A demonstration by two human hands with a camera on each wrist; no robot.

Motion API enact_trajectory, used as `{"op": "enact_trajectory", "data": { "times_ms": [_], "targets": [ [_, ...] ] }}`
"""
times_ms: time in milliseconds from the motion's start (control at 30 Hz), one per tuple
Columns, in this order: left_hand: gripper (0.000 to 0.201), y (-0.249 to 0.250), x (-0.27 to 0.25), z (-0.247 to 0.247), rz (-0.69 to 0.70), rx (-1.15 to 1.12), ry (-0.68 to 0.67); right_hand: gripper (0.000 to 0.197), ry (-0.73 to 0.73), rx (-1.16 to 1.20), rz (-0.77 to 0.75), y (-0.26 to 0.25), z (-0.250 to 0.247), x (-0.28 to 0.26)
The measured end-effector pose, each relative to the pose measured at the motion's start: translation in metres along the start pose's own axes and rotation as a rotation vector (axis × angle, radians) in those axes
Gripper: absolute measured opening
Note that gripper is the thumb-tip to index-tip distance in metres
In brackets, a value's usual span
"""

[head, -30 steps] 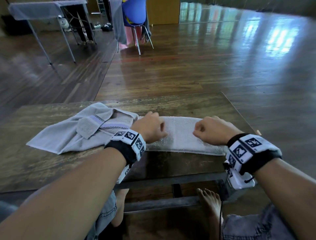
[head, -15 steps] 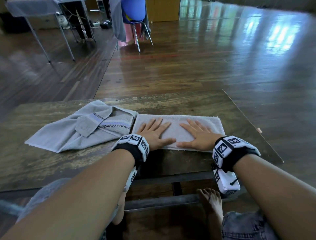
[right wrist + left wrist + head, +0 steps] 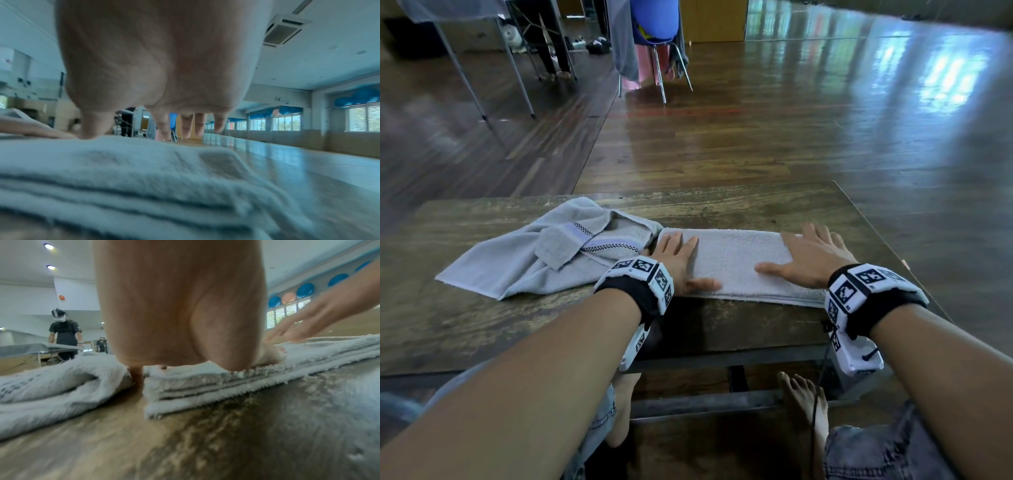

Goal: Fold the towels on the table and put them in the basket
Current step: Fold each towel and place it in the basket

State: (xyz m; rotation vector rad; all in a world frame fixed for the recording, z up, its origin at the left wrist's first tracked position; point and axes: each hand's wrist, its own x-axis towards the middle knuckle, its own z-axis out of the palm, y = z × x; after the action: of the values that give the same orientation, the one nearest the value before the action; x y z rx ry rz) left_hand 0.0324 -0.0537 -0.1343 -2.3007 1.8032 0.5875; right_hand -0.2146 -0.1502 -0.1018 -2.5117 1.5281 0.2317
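Note:
A white towel [image 3: 736, 260], folded into a long strip of several layers, lies across the wooden table [image 3: 722, 202]. My left hand [image 3: 678, 257] presses flat on its left end with straight fingers. My right hand [image 3: 811, 253] presses flat on its right end, fingers spread. The left wrist view shows the folded white towel [image 3: 205, 382] edge-on under my palm. The right wrist view shows the white towel [image 3: 144, 170] stacked in layers beneath my right hand [image 3: 185, 126]. A crumpled grey towel [image 3: 544, 253] with a checked band lies to the left, touching the white one. No basket is in view.
The table's right edge [image 3: 887, 246] runs close to my right hand. Beyond the table is open wooden floor, a blue chair [image 3: 654, 37] draped with cloth, and another table [image 3: 448, 20] at the far left. A person [image 3: 63, 332] stands in the distance. My bare feet are under the table.
My hands went from fists gripping the white towel to flat palms at its middle. They have since slid apart to its two ends.

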Motion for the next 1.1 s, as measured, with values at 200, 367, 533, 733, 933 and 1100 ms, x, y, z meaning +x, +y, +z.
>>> {"op": "enact_trajectory", "data": {
  "times_ms": [200,367,533,733,933,1100],
  "targets": [
    [0.109,0.017,-0.004,-0.018,-0.042,0.05,0.075,0.069,-0.111,0.063,-0.156,-0.038,-0.009,-0.002],
    [0.056,0.028,-0.014,-0.042,-0.044,0.061,0.132,0.065,-0.037,0.05,-0.14,-0.036,-0.009,0.006],
    [0.012,0.028,-0.023,-0.044,0.008,0.003,0.123,0.049,0.002,0.019,-0.146,-0.035,-0.004,0.005],
    [0.047,0.029,-0.031,-0.055,0.146,-0.27,-0.083,0.049,-0.092,0.074,-0.164,-0.031,-0.001,0.007],
    [0.08,0.029,-0.036,-0.041,0.295,-0.136,-0.125,0.049,-0.139,0.101,-0.165,-0.019,-0.003,0.008],
    [0.039,0.028,-0.032,-0.033,0.431,-0.128,0.142,0.058,-0.168,0.113,-0.183,-0.015,-0.009,0.006]
  ]
}}
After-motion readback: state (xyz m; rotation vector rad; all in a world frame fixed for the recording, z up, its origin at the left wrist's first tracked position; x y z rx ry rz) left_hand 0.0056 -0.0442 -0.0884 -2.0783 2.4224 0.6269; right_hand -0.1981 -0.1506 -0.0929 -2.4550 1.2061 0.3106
